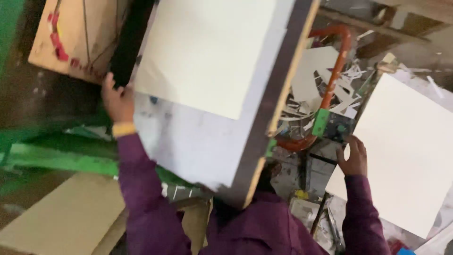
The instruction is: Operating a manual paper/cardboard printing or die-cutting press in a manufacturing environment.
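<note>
My left hand (118, 100) rests at the left edge of a grey work table (198, 141), fingers curled on the dark strip beside it. A cream square sheet (207, 52) lies on that table, apart from the hand. My right hand (354, 156) grips the near left edge of a second cream square sheet (406, 146) lying to the right. Both arms wear purple sleeves, and a yellow band sits at the left wrist.
An orange tubular frame (335, 66) holds white offcuts (316, 80) between table and right sheet. A brown cardboard box (75, 38) sits at upper left, green machine parts (61, 158) at left, a tan board (61, 217) at lower left.
</note>
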